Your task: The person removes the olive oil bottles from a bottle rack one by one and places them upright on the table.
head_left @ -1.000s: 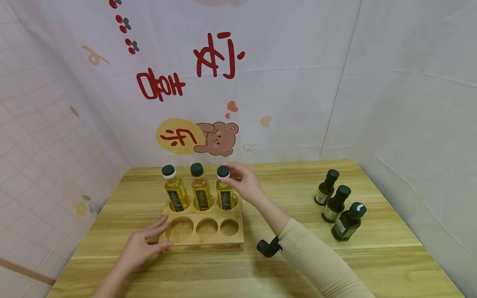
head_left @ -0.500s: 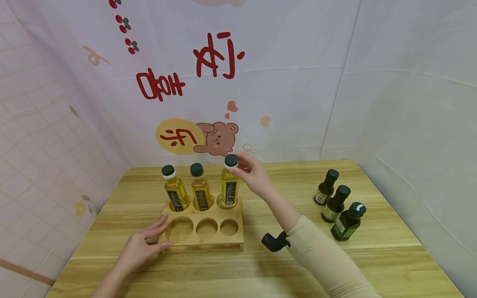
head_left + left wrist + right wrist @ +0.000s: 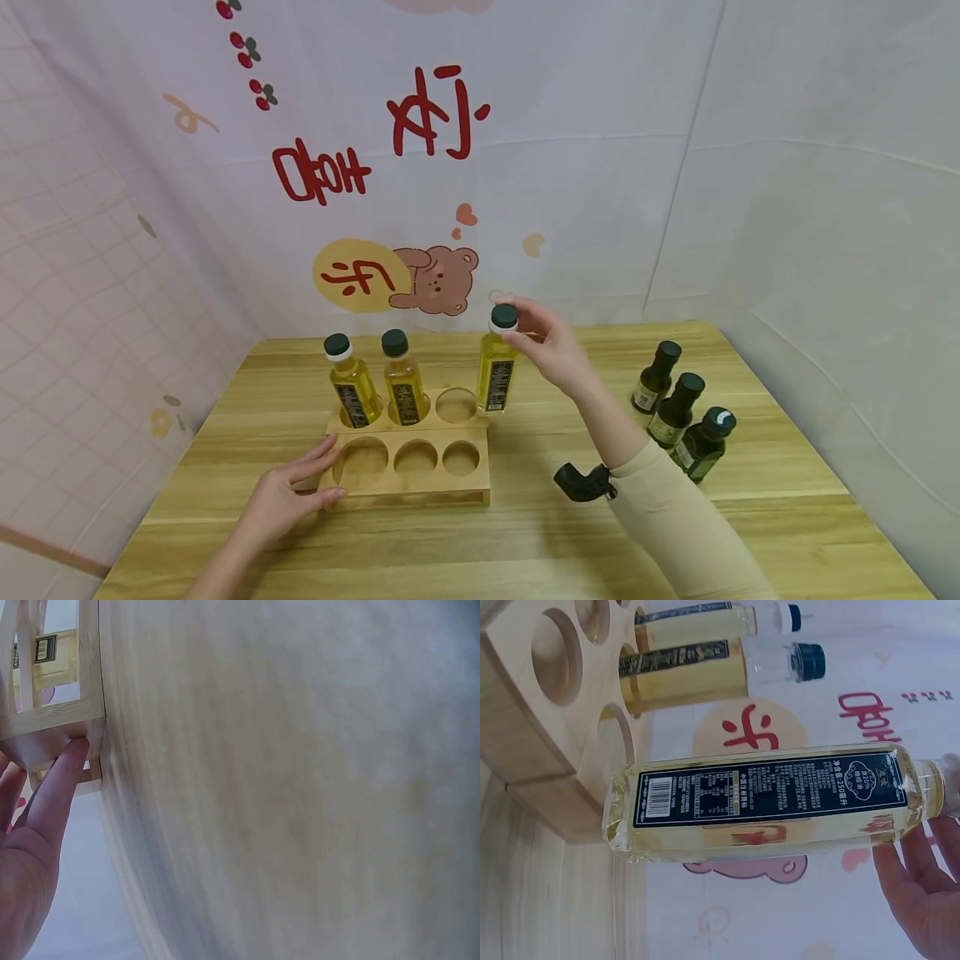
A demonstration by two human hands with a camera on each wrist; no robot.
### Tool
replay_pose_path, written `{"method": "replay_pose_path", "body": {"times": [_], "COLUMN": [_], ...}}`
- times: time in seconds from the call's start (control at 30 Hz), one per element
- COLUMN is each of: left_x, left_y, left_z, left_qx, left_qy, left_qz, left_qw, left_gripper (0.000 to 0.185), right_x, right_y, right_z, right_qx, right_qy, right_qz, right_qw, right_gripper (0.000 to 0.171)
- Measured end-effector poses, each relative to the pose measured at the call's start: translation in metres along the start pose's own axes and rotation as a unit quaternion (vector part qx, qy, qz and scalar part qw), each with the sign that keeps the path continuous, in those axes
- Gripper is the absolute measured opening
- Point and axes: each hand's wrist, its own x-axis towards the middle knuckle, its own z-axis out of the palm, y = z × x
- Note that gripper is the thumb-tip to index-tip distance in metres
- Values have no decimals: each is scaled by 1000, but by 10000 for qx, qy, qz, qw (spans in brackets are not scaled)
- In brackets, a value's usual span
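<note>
The clear plastic bottle of yellow oil with a dark green cap point(image 3: 497, 362) hangs upright just right of the six-hole wooden rack point(image 3: 411, 454), pinched at its cap by the right hand point(image 3: 551, 346). The left hand point(image 3: 285, 496) rests with relaxed fingers against the rack's front-left corner (two matching yellow bottles point(image 3: 375, 390) stand in the back row). Three dark glass bottles point(image 3: 678, 410) wait on the wooden table point(image 3: 787, 467).

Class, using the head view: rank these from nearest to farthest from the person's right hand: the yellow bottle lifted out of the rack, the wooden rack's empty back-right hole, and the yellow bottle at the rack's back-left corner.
1. Lifted yellow bottle: held by its cap in the right hand, just right of the wooden rack.
2. Empty back-right hole: left of the lifted bottle.
3. Back-left yellow bottle: at the rack's far left end.
</note>
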Motion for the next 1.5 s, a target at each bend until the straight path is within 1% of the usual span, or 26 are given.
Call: {"method": "replay_pose_path", "body": {"times": [0.17, 0.33, 0.47, 0.83, 1.13, 1.2, 1.43, 1.5], "left_x": [-1, -2, -3, -2, -1, -1, -1, -1], "left_y": [2, 4, 5, 0, -1, 0, 1, 1], "left_z": [-1, -2, -2, 0, 0, 0, 1, 1], "left_qx": [15, -139, -257, -32, -35, -20, 12, 11], "left_qy": [-20, 8, 55, 82, 94, 74, 80, 57], "left_qz": [-81, -7, 47, 77, 95, 55, 97, 66], "left_qw": [10000, 9999, 9996, 9999, 9999, 10000, 9999, 10000], "left_gripper": [67, 64, 63, 64, 65, 65, 64, 65], "right_x": [-9, -17, -22, -39, -44, -44, -43, -43], "right_y": [1, 7, 16, 43, 56, 57, 62, 64], "right_z": [-20, -40, -55, -89, -111, -114, -124, -126], "right_qx": [-167, -259, -368, -734, -859, -851, -919, -944], "right_qy": [18, 0, 54, 254, 342, 364, 353, 355], "right_qz": [118, 286, 505, 952, 1132, 1150, 1134, 1140], "right_qw": [9998, 9993, 9980, 9924, 9893, 9890, 9887, 9884], "right_gripper": [42, 43, 44, 47, 48, 48, 47, 47]}}
